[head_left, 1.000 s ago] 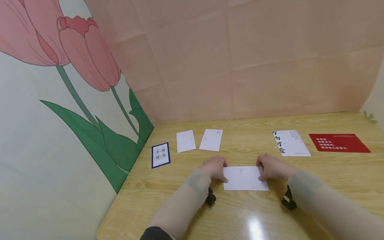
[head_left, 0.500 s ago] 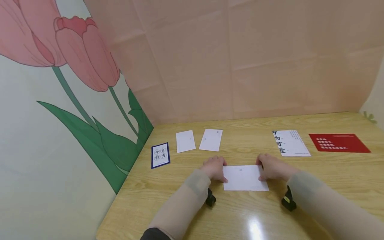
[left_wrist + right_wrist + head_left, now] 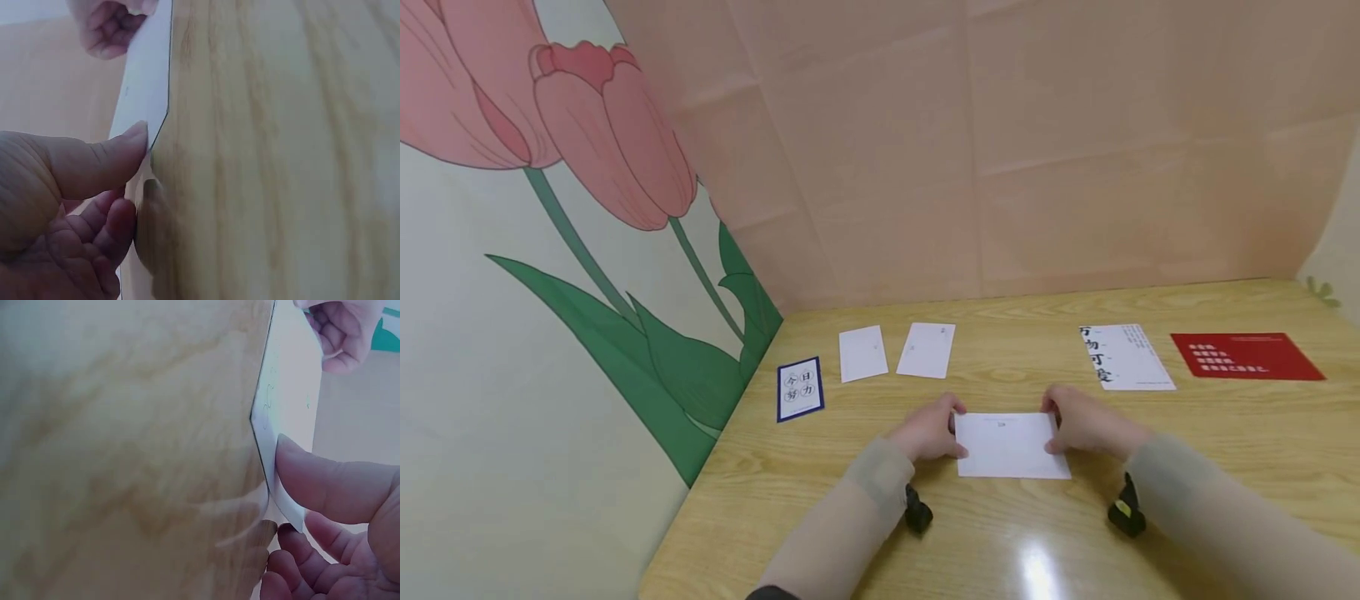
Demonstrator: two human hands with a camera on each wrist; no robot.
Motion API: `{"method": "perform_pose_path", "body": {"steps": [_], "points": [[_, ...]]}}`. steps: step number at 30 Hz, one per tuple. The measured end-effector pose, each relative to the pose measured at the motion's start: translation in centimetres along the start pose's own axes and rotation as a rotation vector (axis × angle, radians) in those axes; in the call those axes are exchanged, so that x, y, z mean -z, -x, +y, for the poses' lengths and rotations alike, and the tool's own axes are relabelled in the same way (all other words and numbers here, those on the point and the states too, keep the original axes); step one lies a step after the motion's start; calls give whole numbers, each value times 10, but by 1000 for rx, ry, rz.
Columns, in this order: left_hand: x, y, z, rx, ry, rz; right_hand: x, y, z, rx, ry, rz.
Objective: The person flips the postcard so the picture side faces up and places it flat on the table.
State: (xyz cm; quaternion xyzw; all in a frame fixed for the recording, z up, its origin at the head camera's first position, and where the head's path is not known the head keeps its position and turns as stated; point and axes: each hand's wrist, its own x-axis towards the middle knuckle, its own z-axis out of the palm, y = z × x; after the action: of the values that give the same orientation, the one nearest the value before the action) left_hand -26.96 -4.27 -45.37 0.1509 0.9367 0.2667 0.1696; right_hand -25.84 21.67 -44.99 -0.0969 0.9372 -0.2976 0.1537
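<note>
Wood-grain table (image 3: 737, 500): one white card (image 3: 1009, 450), near middle, is pinched at opposite ends by left hand (image 3: 927, 431) and right hand (image 3: 1086, 425), not yet released; three cards (image 3: 862, 354) lie far left; two cards (image 3: 1247, 357) far right.

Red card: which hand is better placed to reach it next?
Likely the right hand: it holds the nearest white card by the end closer to the red card, while the left hand pinches the opposite end.
</note>
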Motion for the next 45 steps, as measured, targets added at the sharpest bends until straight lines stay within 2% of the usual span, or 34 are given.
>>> {"method": "perform_pose_path", "body": {"steps": [5, 12, 18, 21, 29, 38, 45], "points": [[-3, 2, -2, -25, 135, 32, 0, 4, -1, -3, -30, 13], [-6, 2, -3, -23, 242, 73, 1, 7, -1, 10, -44, 45], [-9, 2, -4, -3, 542, 86, 0, 10, -3, 2, -152, 87], [-8, 2, -5, -2, 621, 115, 0, 11, -2, 7, -224, 104], [-5, 2, -4, -34, 672, 175, 0, 14, -1, -2, -402, 86], [-5, -2, -4, -11, 763, 269, -1, 17, -4, 18, -480, 117], [-6, -1, -5, 2, 776, 313, 0, 20, -6, -22, -497, 100]]}}
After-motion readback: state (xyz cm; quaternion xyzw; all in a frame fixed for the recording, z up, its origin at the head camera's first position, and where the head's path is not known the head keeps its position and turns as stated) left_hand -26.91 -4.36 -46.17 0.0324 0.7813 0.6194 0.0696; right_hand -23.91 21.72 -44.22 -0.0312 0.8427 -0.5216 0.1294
